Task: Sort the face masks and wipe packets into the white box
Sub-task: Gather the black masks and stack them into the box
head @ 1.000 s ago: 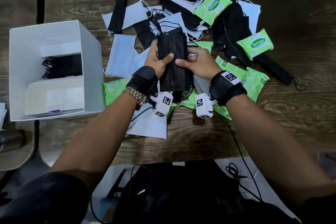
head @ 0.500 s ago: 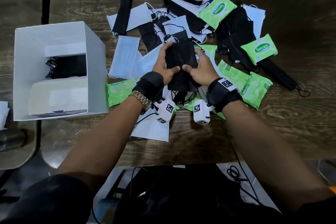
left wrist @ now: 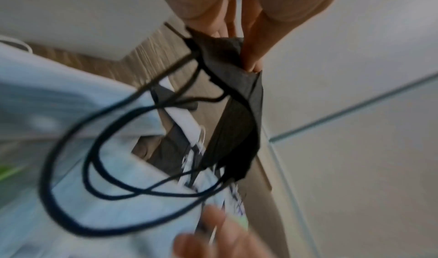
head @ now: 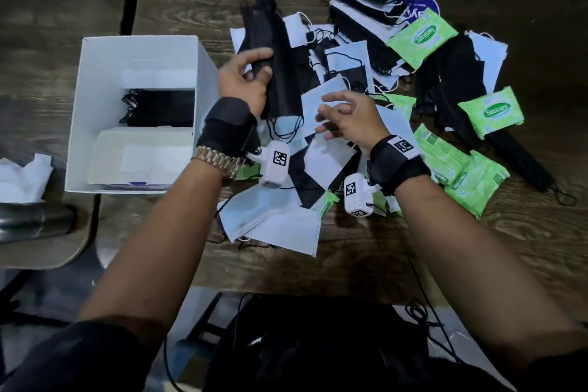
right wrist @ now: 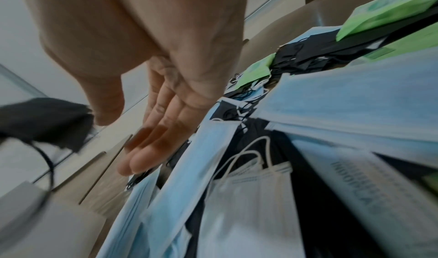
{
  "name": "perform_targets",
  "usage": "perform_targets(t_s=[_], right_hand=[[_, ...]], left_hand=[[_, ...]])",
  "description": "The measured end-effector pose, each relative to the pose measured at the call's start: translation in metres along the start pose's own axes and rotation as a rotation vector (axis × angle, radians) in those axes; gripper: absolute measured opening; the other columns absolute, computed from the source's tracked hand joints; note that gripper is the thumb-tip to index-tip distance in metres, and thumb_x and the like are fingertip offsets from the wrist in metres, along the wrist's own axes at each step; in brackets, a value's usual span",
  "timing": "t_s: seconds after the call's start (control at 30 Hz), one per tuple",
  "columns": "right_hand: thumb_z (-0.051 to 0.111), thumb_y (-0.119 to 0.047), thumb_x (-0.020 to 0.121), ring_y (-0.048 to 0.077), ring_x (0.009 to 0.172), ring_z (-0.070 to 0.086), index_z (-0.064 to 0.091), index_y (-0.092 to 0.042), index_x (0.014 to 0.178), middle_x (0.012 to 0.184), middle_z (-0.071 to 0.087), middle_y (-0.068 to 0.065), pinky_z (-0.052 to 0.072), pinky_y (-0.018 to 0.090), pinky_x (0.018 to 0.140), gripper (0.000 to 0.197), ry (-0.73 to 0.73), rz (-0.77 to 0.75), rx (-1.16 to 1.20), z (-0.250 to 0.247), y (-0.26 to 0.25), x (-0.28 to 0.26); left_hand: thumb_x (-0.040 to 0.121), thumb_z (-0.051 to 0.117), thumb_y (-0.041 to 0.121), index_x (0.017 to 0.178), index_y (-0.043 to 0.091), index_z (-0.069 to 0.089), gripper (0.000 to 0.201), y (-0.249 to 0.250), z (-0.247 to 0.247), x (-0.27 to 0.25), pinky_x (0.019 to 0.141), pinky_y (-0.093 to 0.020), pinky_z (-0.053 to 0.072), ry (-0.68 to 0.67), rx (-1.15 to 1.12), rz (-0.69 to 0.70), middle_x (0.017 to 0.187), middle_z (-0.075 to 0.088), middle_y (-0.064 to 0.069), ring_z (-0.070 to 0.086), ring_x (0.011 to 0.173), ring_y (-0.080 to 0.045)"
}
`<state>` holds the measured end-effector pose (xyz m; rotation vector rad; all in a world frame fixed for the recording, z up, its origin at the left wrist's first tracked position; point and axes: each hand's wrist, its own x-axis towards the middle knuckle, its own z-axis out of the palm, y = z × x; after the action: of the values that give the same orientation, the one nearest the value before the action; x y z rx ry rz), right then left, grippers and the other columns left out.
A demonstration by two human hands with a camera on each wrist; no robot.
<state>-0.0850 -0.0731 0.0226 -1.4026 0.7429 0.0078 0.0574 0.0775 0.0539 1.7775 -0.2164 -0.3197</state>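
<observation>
My left hand (head: 251, 68) grips a stack of black masks (head: 280, 73) lifted above the pile, just right of the white box (head: 95, 111). In the left wrist view the black masks (left wrist: 239, 112) hang from my fingers with their ear loops dangling. My right hand (head: 337, 118) hovers over the white masks (head: 327, 95), fingers relaxed and holding nothing; in the right wrist view the right hand (right wrist: 151, 140) is spread above the light-blue masks (right wrist: 331, 112). Black masks (head: 159, 106) lie in the box's middle compartment. Green wipe packets (head: 420, 36) lie among the pile.
More green packets (head: 491, 114) and black masks (head: 451, 79) spread over the wooden table (head: 477, 248) to the right. White masks (head: 276, 219) lie at the near edge. Crumpled white tissue (head: 22, 178) and a metal object (head: 31, 219) sit left of the box.
My left hand has carried the black masks up and left toward the box. My right hand has let go of them and stays over the pile with fingers relaxed.
</observation>
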Motion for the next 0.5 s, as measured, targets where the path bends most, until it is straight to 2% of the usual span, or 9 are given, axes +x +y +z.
perform_targets(t_s=[0.07,0.17,0.23,0.3,0.4,0.43,0.5], right_hand=[[0.07,-0.016,0.092,0.04,0.077,0.071,0.061,-0.002,0.116,0.094,0.071,0.025,0.059,0.043,0.068,0.029,-0.022,0.004,-0.026,0.009,0.0,0.003],[0.07,-0.017,0.092,0.041,0.078,0.072,0.064,-0.003,0.112,0.091,0.072,0.022,0.058,0.041,0.067,0.025,-0.044,0.015,-0.069,0.022,0.002,0.009],[0.069,-0.017,0.092,0.039,0.077,0.072,0.064,-0.002,0.111,0.091,0.072,0.021,0.057,0.04,0.065,0.024,-0.058,0.018,-0.104,0.033,0.003,0.013],[0.068,-0.015,0.093,0.038,0.076,0.072,0.064,0.001,0.111,0.094,0.072,0.024,0.056,0.037,0.062,0.024,-0.067,0.014,-0.139,0.044,0.001,0.015],[0.068,-0.011,0.093,0.03,0.069,0.071,0.063,0.004,0.11,0.094,0.07,0.026,0.055,0.03,0.054,0.024,-0.072,0.022,-0.157,0.06,0.001,0.021],[0.068,-0.011,0.093,0.027,0.067,0.07,0.064,0.003,0.109,0.094,0.07,0.026,0.054,0.029,0.053,0.023,-0.074,0.027,-0.167,0.064,0.002,0.023],[0.068,-0.011,0.091,0.025,0.065,0.069,0.066,0.001,0.105,0.092,0.072,0.024,0.054,0.031,0.056,0.018,-0.078,0.033,-0.198,0.069,0.005,0.026]], left_hand=[[0.081,0.059,-0.006,0.102,0.013,0.067,0.03,0.007,-0.032,0.012,0.077,-0.017,0.048,0.111,-0.062,0.02,0.091,0.068,0.002,0.058,0.071,0.0],[0.074,0.056,-0.014,0.103,0.013,0.068,0.041,0.009,-0.078,0.024,0.096,-0.03,0.052,0.281,-0.194,0.006,0.103,0.069,-0.003,0.065,0.094,-0.006],[0.073,0.059,-0.011,0.1,0.021,0.069,0.043,0.002,-0.106,0.033,0.095,-0.036,0.054,0.39,-0.204,-0.081,0.105,0.07,-0.003,0.067,0.097,-0.013],[0.068,0.064,-0.003,0.094,0.028,0.07,0.041,-0.011,-0.131,0.044,0.091,-0.038,0.055,0.464,-0.174,-0.188,0.102,0.072,-0.002,0.07,0.097,-0.018],[0.055,0.069,0.005,0.089,0.023,0.068,0.038,-0.038,-0.157,0.057,0.085,-0.041,0.058,0.538,-0.196,-0.365,0.096,0.073,-0.009,0.072,0.088,-0.023],[0.053,0.07,0.005,0.091,0.02,0.068,0.041,-0.043,-0.161,0.058,0.084,-0.042,0.058,0.545,-0.189,-0.432,0.094,0.073,-0.011,0.072,0.086,-0.025],[0.059,0.071,0.002,0.102,0.013,0.065,0.044,-0.052,-0.163,0.058,0.085,-0.043,0.058,0.511,-0.16,-0.543,0.094,0.072,-0.015,0.071,0.086,-0.027]])
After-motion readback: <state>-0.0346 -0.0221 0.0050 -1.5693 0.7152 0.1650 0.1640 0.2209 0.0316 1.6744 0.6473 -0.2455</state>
